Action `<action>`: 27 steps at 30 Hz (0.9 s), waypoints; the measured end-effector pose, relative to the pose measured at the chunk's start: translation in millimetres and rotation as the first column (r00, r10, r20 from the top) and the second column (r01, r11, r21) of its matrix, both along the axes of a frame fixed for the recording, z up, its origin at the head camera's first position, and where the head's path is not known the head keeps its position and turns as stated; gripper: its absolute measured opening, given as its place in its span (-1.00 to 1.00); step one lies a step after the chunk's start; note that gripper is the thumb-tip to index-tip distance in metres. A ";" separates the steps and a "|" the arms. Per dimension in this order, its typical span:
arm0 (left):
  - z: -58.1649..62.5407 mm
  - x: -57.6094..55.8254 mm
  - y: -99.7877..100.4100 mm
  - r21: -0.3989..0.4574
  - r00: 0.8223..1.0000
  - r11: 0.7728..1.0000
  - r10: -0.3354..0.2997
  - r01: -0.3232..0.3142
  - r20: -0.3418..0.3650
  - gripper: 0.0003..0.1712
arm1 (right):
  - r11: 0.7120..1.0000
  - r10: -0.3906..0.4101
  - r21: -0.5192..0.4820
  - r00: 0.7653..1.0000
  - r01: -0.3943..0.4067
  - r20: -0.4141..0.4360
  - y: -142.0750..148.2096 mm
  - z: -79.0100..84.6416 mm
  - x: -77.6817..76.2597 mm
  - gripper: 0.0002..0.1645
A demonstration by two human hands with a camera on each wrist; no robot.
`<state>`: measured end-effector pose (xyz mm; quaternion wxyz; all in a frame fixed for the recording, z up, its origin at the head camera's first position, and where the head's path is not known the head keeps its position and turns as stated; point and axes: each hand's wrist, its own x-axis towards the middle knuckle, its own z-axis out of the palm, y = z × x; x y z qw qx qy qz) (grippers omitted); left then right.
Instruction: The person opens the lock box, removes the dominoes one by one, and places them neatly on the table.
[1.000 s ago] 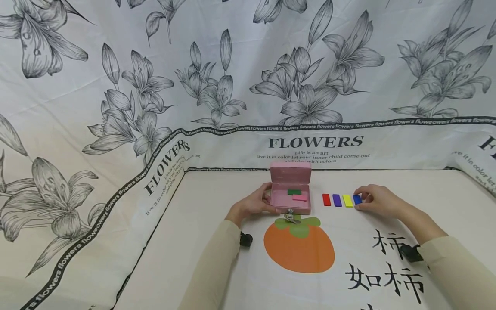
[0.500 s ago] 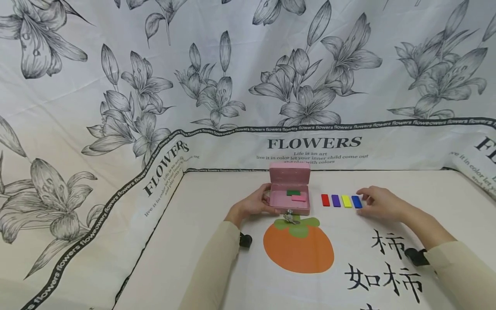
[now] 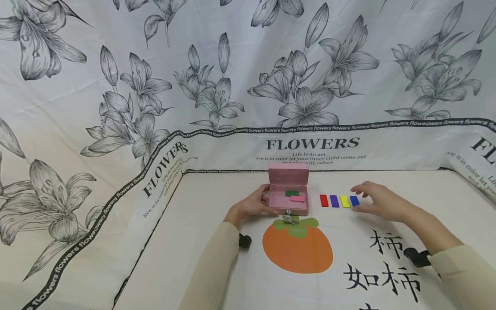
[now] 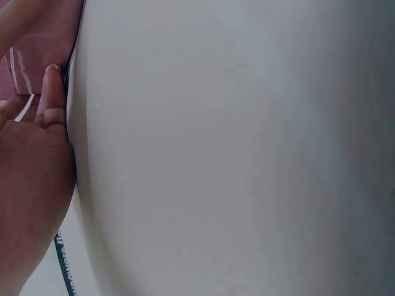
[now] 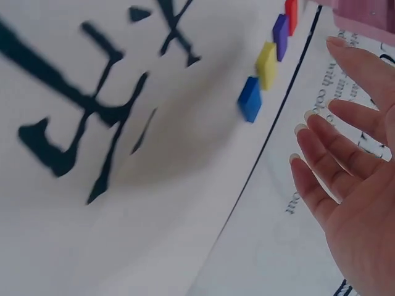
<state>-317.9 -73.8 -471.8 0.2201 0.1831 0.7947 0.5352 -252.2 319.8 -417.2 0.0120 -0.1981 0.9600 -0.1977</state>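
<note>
A pink metal box [image 3: 288, 200] stands with its lid raised and a bunch of keys [image 3: 288, 217] at its front lock. Inside it lie a green block [image 3: 292, 193] and a pink block [image 3: 297, 199]. My left hand [image 3: 253, 203] grips the box's left side, fingers against the wall and thumb at the front corner. To the right, a red block [image 3: 324, 200], a purple block [image 3: 334, 201], a yellow block [image 3: 345, 201] and a blue block [image 3: 354, 201] form a row. Just right of the blue one, my right hand [image 3: 381, 204] is spread, thumb apart from the fingers, holding nothing.
The pale tablecloth [image 3: 217, 185] carries a printed orange persimmon [image 3: 297, 252] in front of the box and large black characters near the right forearm. Behind the table hangs a flower-printed curtain [image 3: 217, 146].
My right hand has let go of the blue block, and its fingers have spread and lifted. The blue block now stands beside the yellow one. My left hand stays on the box.
</note>
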 end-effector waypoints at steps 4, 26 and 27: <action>-0.1 -0.1 -0.6 0.000 1.000 1.000 -0.001 0.001 -0.004 0.21 | 1.000 0.028 -0.008 0.999 -0.028 -0.016 -14.2 7.7 1.2 -0.29; -1.8 -0.8 0.4 -0.017 1.000 1.000 0.011 -0.011 -0.005 0.17 | 0.981 0.175 -0.079 0.983 -0.179 -0.054 -76.1 15.8 -9.1 -0.41; -1.8 -0.8 0.4 -0.016 1.000 1.000 0.011 -0.011 -0.005 0.16 | 0.978 0.184 -0.084 0.981 -0.189 -0.061 -78.6 15.5 -9.9 -0.42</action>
